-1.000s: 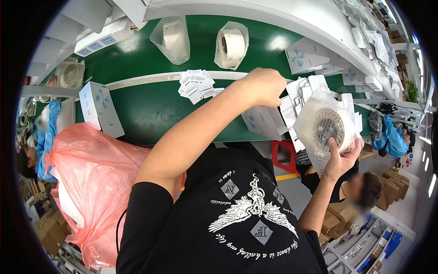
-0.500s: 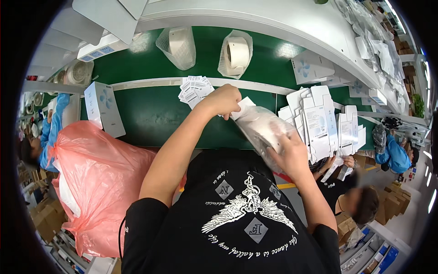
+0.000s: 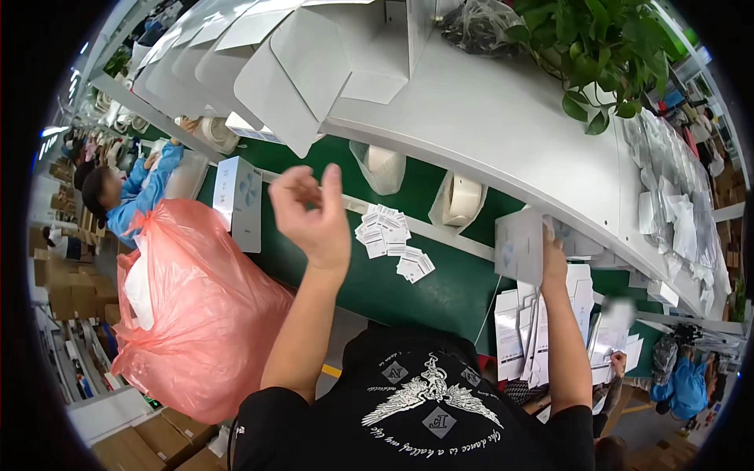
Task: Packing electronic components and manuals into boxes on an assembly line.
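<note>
My left hand point(image 3: 310, 220) is raised over the left part of the green bench, thumb up and apart from loosely curled fingers, with nothing visible in it. At the right, my right hand point(image 3: 554, 255) grips the right edge of a white carton point(image 3: 518, 250) with a pale blue fan print; its fingertips are partly hidden. Printed white slips point(image 3: 382, 229) lie in a loose pile on the bench, with a smaller cluster of slips point(image 3: 415, 264) beside them. Below the carton, flat white box blanks point(image 3: 510, 334) stand stacked, partly behind my right forearm.
A full pink plastic bag point(image 3: 212, 314) bulges at the left, near an upright white box point(image 3: 238, 202). Two wrapped white parts point(image 3: 459, 200) sit beneath the shelf point(image 3: 487, 110), which overhangs the far side. A person's hand point(image 3: 619, 361) is by more blanks at the right.
The clear bag with a white thing has left my hands and is out of sight. My left hand rose leftward; my right now holds a carton. The whole view has swung.
</note>
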`<state>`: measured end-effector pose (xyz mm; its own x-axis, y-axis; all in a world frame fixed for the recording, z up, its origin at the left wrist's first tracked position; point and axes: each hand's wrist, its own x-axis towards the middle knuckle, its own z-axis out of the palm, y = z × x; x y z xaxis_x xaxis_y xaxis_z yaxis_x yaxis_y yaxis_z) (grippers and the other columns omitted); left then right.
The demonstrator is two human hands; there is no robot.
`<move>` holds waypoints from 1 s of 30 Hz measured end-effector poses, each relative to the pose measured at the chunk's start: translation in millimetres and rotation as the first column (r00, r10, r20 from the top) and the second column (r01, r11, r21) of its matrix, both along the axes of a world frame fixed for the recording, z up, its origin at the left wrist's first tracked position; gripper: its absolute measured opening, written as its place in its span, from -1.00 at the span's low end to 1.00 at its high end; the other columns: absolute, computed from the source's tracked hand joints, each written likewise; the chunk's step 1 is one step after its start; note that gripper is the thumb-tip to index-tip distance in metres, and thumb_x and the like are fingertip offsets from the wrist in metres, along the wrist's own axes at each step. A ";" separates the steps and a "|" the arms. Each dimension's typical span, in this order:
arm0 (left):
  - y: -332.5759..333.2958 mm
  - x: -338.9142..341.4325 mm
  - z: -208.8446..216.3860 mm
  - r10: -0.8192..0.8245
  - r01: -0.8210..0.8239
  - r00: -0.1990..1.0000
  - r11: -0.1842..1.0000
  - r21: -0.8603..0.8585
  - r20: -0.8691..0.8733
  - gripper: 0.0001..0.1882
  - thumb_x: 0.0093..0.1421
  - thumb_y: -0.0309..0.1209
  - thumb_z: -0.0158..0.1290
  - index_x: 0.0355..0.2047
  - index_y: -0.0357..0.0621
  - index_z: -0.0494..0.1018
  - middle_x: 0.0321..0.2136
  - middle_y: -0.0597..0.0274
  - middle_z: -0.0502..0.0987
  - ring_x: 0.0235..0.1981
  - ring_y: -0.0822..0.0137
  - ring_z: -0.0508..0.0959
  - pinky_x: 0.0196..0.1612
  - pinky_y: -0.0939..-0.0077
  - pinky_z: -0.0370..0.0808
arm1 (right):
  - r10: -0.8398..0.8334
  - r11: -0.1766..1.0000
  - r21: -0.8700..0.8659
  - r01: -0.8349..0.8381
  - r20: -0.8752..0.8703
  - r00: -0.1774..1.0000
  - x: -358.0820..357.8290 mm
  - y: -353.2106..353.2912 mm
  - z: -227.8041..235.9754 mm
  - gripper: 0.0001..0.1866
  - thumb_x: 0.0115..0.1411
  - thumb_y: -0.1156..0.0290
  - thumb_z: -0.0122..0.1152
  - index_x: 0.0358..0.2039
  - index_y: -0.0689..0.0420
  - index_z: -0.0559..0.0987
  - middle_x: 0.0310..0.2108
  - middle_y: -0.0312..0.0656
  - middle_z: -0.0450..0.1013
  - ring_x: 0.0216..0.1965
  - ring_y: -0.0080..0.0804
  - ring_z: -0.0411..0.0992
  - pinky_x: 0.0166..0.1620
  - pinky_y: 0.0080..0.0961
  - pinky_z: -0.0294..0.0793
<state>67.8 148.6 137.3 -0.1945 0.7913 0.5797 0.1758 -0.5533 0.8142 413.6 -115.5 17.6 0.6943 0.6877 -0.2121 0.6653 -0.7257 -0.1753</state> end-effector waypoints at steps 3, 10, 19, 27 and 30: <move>32.5 6.2 78.9 0.203 -0.174 0.978 0.926 0.336 -0.052 -0.61 0.14 -0.52 0.45 -0.10 -0.17 0.50 -0.30 0.29 0.48 -0.39 0.46 0.41 -0.29 0.56 0.40 | 0.176 0.808 0.485 -0.334 0.341 0.923 133.1 -6.8 -103.6 -0.36 0.41 0.07 0.16 0.43 0.02 0.38 0.34 0.18 0.40 0.30 0.24 0.43 0.29 0.03 0.46; 80.3 73.3 202.3 0.533 0.127 0.556 0.704 0.699 -0.638 -0.64 0.13 -0.48 0.39 -0.04 -0.11 0.61 -0.03 0.20 0.63 -0.06 0.15 0.59 -0.03 0.20 0.52 | 0.024 0.884 0.288 -0.369 0.758 0.651 258.6 -28.9 -130.3 -0.34 0.39 0.01 0.21 0.35 0.18 0.47 0.36 0.12 0.41 0.35 0.15 0.38 0.37 -0.08 0.38; 46.6 41.1 288.6 0.310 -0.016 -0.056 0.950 0.311 -0.949 -0.70 0.22 -0.40 0.32 -0.04 -0.11 0.65 -0.05 0.14 0.65 -0.04 0.13 0.61 0.07 0.20 0.53 | -0.053 0.572 0.819 -0.055 0.104 0.993 -53.9 104.2 -26.9 -0.55 0.20 0.33 0.41 0.05 0.27 0.61 0.07 0.24 0.52 0.11 0.28 0.44 0.15 0.03 0.45; -109.7 -42.4 274.4 -0.260 0.371 0.482 0.926 -0.074 -0.837 -0.83 0.36 -0.40 0.18 -0.17 -0.27 0.60 -0.48 0.03 0.56 -0.55 0.25 0.58 -0.39 0.34 0.53 | -0.028 0.986 0.159 0.056 -0.173 0.985 -19.2 187.4 -103.0 -0.26 0.24 -0.22 0.21 0.33 -0.09 0.56 0.39 -0.03 0.42 0.44 0.01 0.31 0.38 -0.15 0.37; -93.4 -7.8 233.8 -0.419 0.393 -0.019 0.832 -0.392 -0.908 -0.82 0.20 -0.44 0.16 -0.48 -0.30 0.49 -0.60 -0.12 0.50 -0.45 -0.25 0.56 -0.33 -0.05 0.53 | -0.082 0.984 0.130 0.124 -0.287 0.954 2.8 188.9 -98.2 -0.33 0.17 0.01 0.30 0.25 0.08 0.60 0.32 0.04 0.48 0.25 0.08 0.51 0.25 -0.18 0.51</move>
